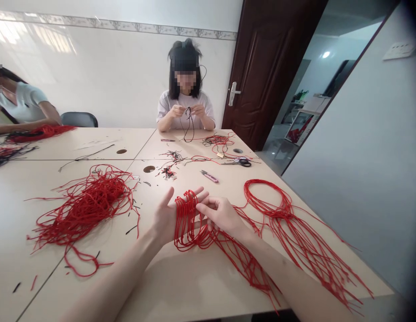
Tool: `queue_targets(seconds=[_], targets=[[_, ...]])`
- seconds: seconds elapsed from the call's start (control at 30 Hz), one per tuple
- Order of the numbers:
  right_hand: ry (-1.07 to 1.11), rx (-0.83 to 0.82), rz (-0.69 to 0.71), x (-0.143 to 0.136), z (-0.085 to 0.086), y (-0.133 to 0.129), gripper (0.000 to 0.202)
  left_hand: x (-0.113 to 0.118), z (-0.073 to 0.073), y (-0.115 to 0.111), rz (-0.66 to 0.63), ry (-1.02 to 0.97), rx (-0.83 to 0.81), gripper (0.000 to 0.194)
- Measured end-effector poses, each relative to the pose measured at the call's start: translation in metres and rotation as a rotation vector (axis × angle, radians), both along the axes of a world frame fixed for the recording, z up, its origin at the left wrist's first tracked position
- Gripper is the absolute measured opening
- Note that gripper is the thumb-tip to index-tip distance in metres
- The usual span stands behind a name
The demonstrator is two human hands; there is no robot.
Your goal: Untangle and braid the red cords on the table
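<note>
My left hand (165,219) is palm up with its fingers stretched out and thumb apart. Several red knotted cord loops (185,228) lie side by side across its palm and fingers, their knots lined up near the top. My right hand (224,217) is at the fingers of the left, its thumb and forefinger pinched at the edge of the loops. Red cords (248,264) trail from beneath my right hand toward the table's front edge; its lower fingers are partly hidden. The exact strand in the pinch is too small to make out.
A tangled red cord pile (90,205) lies left, a coiled red bundle (268,197) right. Pink thread snips (209,176), black-handled scissors (241,162) and cord scraps (169,172) are beyond my hands. Across the table (154,286), a person (186,98) handles black cord; another person (27,105) sits left.
</note>
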State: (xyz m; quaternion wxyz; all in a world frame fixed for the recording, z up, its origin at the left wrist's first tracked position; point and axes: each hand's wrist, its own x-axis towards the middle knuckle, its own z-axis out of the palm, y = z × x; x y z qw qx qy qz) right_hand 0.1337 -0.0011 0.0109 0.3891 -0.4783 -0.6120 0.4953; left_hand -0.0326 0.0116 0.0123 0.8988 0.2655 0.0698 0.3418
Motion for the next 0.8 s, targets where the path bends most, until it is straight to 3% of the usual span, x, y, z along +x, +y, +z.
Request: queue_targets(seconds=[0.17, 0.8], targets=[[0.006, 0.019, -0.023, 0.0001, -0.0004, -0.0002, 0.027, 0.0009, 0.0042, -0.002, 0.009, 0.002, -0.006, 0.065], [0.005, 0.003, -0.005, -0.0025, 0.0058, -0.0034, 0.011, -0.0008, 0.0007, -0.0017, -0.043, -0.023, -0.003, 0.064]])
